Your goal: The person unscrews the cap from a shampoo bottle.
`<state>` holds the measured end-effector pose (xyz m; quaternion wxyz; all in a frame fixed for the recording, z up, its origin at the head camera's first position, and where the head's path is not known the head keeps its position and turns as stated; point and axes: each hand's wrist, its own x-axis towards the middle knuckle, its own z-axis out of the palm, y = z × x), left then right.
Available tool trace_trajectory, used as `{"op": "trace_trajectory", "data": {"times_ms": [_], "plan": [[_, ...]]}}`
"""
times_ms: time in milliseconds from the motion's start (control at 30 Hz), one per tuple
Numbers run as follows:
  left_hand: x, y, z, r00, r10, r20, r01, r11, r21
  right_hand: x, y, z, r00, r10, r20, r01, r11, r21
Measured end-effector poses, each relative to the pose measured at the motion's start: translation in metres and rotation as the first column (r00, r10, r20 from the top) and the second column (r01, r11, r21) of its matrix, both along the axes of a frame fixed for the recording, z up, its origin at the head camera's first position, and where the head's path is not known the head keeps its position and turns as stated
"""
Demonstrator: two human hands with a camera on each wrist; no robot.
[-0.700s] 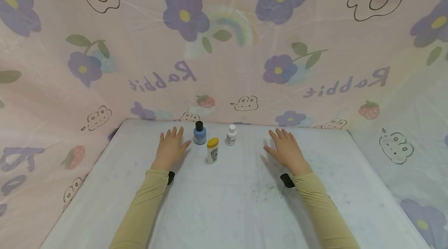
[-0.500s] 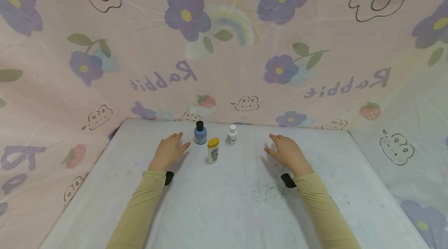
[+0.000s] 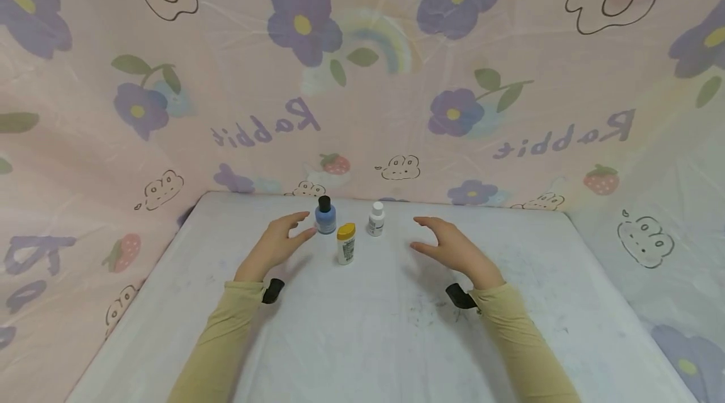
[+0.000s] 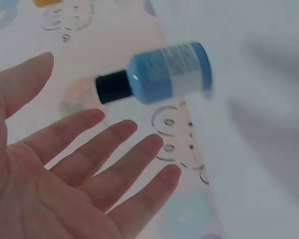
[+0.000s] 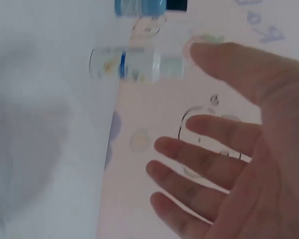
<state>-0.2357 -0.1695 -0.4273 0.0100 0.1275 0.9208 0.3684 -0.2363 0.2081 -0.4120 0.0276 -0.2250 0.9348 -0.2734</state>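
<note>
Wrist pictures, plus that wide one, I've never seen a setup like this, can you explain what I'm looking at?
There's no machine here, just a person's bare left hand and right hand. The wide picture comes from a camera on the head, looking forward and down. The other two are taken from the wrists; bottles look sideways there, but the wide view shows them upright. On the white table stand three: a blue bottle, a white-capped bottle and, nearer the person, a yellow-capped bottle. The left hand is beside the blue one. Neither hand holds anything.
</note>
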Motion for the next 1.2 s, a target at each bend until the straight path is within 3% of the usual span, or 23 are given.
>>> {"op": "trace_trajectory", "data": {"times_ms": [233, 500, 667, 833, 1000, 1200], "plan": [[0.006, 0.014, 0.003, 0.996, -0.089, 0.002, 0.088, 0.982, 0.164, 0.004, -0.02, -0.002, 0.996, 0.086, -0.003, -0.085, 0.979, -0.184], [0.009, 0.025, -0.006, 0.988, -0.131, 0.076, 0.099, 0.938, 0.331, 0.006, -0.044, -0.005, 0.987, 0.153, 0.043, -0.127, 0.923, -0.362], [0.011, 0.032, -0.011, 0.982, -0.161, 0.103, 0.11, 0.918, 0.381, 0.005, -0.058, -0.008, 0.982, 0.186, 0.035, -0.153, 0.887, -0.435], [0.009, 0.039, -0.018, 0.982, -0.141, 0.126, 0.078, 0.908, 0.412, 0.004, -0.07, -0.015, 0.983, 0.183, 0.022, -0.152, 0.873, -0.463], [0.006, 0.047, -0.03, 0.988, -0.104, 0.112, 0.038, 0.879, 0.476, 0.002, -0.084, -0.021, 0.989, 0.149, 0.002, -0.13, 0.869, -0.478], [0.004, 0.06, -0.042, 0.996, -0.035, 0.086, -0.012, 0.871, 0.492, 0.015, -0.099, -0.007, 0.986, 0.167, -0.024, -0.153, 0.826, -0.542]]}}
